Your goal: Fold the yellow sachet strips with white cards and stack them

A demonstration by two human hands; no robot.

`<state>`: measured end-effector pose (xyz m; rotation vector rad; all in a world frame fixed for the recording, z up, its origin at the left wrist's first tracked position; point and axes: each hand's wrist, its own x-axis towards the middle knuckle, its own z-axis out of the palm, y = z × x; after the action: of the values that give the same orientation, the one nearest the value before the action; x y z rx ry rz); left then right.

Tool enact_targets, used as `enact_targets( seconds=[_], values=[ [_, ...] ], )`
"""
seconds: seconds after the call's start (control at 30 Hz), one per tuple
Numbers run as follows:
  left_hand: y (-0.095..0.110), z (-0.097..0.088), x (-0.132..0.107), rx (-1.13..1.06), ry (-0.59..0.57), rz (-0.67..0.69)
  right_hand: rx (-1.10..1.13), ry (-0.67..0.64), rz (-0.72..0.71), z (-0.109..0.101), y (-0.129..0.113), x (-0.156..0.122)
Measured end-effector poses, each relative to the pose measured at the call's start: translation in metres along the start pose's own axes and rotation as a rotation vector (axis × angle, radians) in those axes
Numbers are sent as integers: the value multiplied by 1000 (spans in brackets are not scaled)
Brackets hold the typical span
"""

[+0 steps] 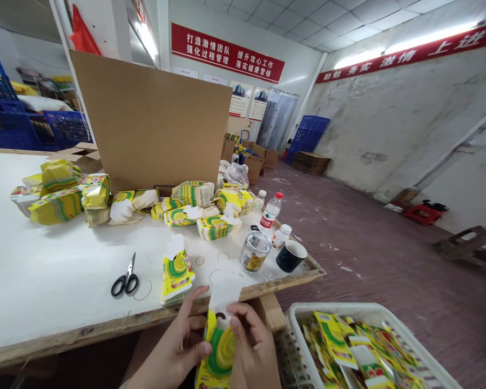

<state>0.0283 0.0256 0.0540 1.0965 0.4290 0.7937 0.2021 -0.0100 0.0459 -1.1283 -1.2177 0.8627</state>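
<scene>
Both my hands hold one flat yellow-and-green printed carton (217, 351) with a white top flap, just below the table's front edge. My left hand (174, 351) grips its left side, thumb on the front and index finger stretched up. My right hand (253, 351) pinches its right side near the flap. A small stack of the same flat cartons (176, 273) lies on the white table (44, 270) just above my hands. Black-handled scissors (125, 281) lie to the left of that stack.
Heaps of bundled cartons (60, 197) line the table's back in front of a cardboard sheet (149, 119). A glass jar (254, 251), black cup (290, 255) and water bottle (270, 212) stand at the right corner. A white basket (303, 316) of cartons sits at lower right.
</scene>
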Motion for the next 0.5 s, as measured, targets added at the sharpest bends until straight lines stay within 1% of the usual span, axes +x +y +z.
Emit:
enact_targets(
  seconds=[0.07, 0.1, 0.17, 0.23, 0.3, 0.37, 0.43, 0.5],
  values=[
    [1, -1, 0, 64, -4, -2, 60, 51, 17, 0, 3, -1],
    [2, -1, 1, 110, -7, 3, 59, 55, 7, -1, 3, -1],
    [2, -4, 2, 207, 22, 33, 7, 31, -45, -6, 2, 0],
    [-1, -7, 4, 281, 86, 58, -27, -36, -54, -10, 0, 1],
    [-6, -10, 4, 315, 110, 59, -11, -106, 31, -12, 0, 1],
    [-11, -13, 3, 342, 76, 51, -8, -143, 136, -11, 2, 1],
    [-14, -15, 1, 379, 30, 44, -83, -127, 179, -7, 5, 0],
    [-14, -15, 0, 398, 7, 40, -199, -100, 180, -4, 7, 1]
  ],
)
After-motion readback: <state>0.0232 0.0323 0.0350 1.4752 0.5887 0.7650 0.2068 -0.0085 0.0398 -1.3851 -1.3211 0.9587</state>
